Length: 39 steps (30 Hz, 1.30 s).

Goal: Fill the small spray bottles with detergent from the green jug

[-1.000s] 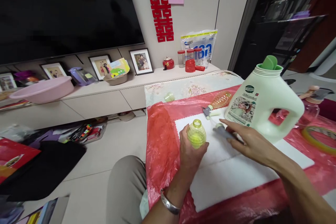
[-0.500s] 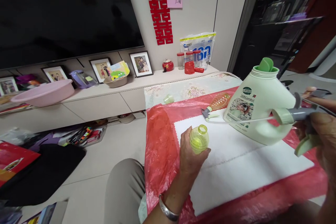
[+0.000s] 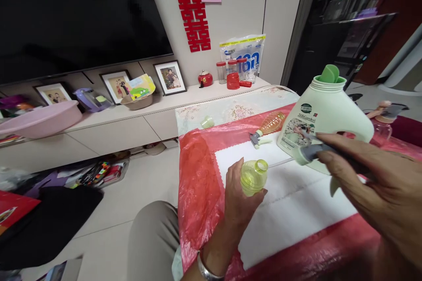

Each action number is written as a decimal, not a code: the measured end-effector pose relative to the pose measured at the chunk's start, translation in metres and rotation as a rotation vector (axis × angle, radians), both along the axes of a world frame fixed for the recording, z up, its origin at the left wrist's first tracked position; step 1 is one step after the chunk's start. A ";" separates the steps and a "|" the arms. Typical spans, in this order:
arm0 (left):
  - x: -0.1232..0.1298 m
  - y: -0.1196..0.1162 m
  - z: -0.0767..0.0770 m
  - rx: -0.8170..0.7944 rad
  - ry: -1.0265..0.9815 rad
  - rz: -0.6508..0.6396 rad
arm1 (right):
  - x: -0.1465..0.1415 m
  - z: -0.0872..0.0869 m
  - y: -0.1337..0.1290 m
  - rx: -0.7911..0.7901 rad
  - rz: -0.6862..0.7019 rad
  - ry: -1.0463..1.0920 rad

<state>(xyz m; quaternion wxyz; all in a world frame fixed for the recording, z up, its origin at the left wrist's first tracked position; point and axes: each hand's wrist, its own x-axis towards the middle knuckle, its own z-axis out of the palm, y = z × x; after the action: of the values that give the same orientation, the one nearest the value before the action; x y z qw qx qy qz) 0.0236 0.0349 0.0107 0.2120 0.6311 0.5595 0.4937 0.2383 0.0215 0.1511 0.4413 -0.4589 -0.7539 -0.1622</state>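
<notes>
My left hand (image 3: 238, 195) is wrapped round a clear yellow-green spray bottle (image 3: 253, 179), its neck uncapped and tilted toward the right. In my right hand (image 3: 372, 180) is a grey and pale green spray head (image 3: 305, 153). Its thin tube points left and ends close to the bottle's mouth, but whether it touches I cannot tell. Behind them stands a large pale green detergent jug (image 3: 343, 109) with a green scoop (image 3: 329, 73) in its opening. An amber spray bottle (image 3: 272, 123) with a grey head lies on its side left of the jug.
A white cloth (image 3: 290, 224) lies over red plastic sheeting (image 3: 194, 184) on the table. A pale green cup (image 3: 207, 122) sits at the back. Another spray bottle (image 3: 382, 127) stands at the right. Behind runs a low cabinet (image 3: 108, 131) with framed photos and a pink basin (image 3: 42, 118).
My right hand has come leftward with the spray head, bringing the tube close to the bottle's mouth. My left hand still holds the bottle in much the same place. The view has shifted slightly.
</notes>
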 end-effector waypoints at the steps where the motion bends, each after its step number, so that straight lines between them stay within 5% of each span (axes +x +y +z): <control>1: 0.000 -0.001 0.000 0.001 0.004 -0.017 | -0.007 0.002 0.003 0.042 0.029 -0.032; 6: 0.003 -0.004 0.003 -0.005 -0.031 -0.105 | -0.027 -0.005 0.020 -0.038 0.206 -0.092; 19: 0.005 -0.003 0.001 -0.090 -0.123 -0.120 | -0.033 -0.014 0.029 -0.130 0.305 -0.150; 23: 0.004 -0.003 0.004 -0.116 -0.179 -0.136 | -0.024 -0.014 0.034 -0.286 0.441 0.005; 30: 0.005 -0.003 0.012 -0.183 -0.300 -0.124 | -0.004 -0.046 0.066 -0.994 0.707 0.483; 39: 0.008 -0.005 0.011 -0.232 -0.427 -0.188 | -0.022 -0.045 0.074 -0.966 0.729 0.296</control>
<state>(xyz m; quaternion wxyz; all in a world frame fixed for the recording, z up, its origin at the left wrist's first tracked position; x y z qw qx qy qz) 0.0313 0.0301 0.0212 0.4411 0.5334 0.4939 0.5263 0.2166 0.0958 0.1063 0.3108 -0.3375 -0.7810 0.4237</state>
